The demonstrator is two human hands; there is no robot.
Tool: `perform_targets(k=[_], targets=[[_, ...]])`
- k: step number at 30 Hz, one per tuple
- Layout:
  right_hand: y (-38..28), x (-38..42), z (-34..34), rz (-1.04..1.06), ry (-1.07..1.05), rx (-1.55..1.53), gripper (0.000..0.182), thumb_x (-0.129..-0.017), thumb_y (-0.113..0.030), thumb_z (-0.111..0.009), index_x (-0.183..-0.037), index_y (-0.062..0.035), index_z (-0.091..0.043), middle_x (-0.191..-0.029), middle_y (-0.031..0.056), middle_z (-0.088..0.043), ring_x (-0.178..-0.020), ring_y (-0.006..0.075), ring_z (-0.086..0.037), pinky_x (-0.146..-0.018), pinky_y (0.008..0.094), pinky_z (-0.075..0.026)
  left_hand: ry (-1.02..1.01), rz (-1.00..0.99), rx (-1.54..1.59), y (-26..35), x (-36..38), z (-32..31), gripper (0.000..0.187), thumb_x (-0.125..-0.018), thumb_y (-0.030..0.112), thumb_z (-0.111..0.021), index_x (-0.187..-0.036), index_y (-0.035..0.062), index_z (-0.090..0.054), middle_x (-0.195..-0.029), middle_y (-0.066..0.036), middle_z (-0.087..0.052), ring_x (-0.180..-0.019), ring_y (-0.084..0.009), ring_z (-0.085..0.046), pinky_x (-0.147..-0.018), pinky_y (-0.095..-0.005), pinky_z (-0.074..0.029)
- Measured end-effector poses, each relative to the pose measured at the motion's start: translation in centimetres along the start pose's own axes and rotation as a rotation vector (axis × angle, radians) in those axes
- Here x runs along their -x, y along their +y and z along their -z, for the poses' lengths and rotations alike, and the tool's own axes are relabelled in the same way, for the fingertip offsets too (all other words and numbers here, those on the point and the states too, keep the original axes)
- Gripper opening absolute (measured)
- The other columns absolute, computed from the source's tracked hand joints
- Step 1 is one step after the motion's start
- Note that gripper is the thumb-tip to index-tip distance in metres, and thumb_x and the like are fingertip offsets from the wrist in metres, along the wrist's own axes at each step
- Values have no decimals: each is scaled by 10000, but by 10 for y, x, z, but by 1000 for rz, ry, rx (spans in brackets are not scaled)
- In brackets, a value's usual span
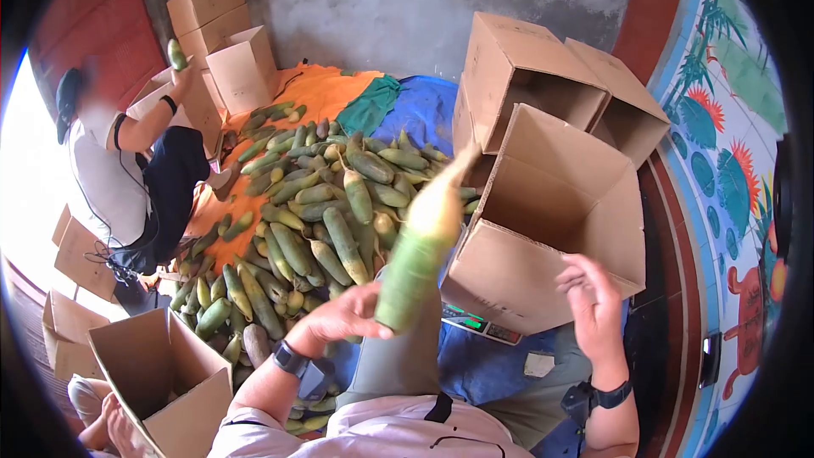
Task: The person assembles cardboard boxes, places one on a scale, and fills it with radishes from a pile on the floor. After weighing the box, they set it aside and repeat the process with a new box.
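A large green radish (415,254) with a pale, pointed root end is in my left hand (348,315), held near its green end with the root pointing up and right. My right hand (591,301) is raised at the near right side of an open cardboard box (517,280), fingers spread and slightly curled, holding nothing. That box stands on a scale (481,324) with a lit green display, and its inside looks empty where it shows. Beyond my left hand lies a big pile of green radishes (343,237).
Cardboard boxes (534,51) lie on their sides at the back right. A co-worker (110,178) sits at the left, holding up a radish (177,55), beside more boxes (208,17). Another person's hands (119,424) show at the lower left by an open box (191,411).
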State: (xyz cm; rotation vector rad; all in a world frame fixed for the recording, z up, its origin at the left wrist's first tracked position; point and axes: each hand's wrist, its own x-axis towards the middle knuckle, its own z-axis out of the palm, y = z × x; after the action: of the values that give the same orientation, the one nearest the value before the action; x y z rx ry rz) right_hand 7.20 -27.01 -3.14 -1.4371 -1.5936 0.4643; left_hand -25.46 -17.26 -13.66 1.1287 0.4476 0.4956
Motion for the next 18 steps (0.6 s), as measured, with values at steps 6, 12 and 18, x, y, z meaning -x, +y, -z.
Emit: perform_targets(k=[6,12,18], targets=[[-12,29,-2,-149,-80,-531,485,-912,-326,-584,-1206,52,-511,-1050,120,-609,-952,160,-580,-798,278,-474,-426,-28,-220,-11,-35,-54,722,-756,110,-767,-1366,5,-395,-1338,-103,-463,-1249,-187,-401,-1057,-337,-308],[-11,49,28,-292,-161,-464,557,-960,-403,-470,-1203,97,-506,-1112,156,-619,-943,183,-610,-818,271,-482,-384,-58,-476,-10,-48,-68,720,-734,162,-787,-1338,1,-429,-1294,-128,-497,-1190,-227,-466,-1021,-354,-351],[-20,37,45,-191,245,-664,500,-989,-364,-400,-1170,84,-525,-1064,185,-633,-909,211,-652,-753,313,-556,79,-477,-631,10,-63,-76,666,-760,208,-747,-1317,5,-443,-1154,-164,-563,-1090,-283,-537,-954,-366,-411]])
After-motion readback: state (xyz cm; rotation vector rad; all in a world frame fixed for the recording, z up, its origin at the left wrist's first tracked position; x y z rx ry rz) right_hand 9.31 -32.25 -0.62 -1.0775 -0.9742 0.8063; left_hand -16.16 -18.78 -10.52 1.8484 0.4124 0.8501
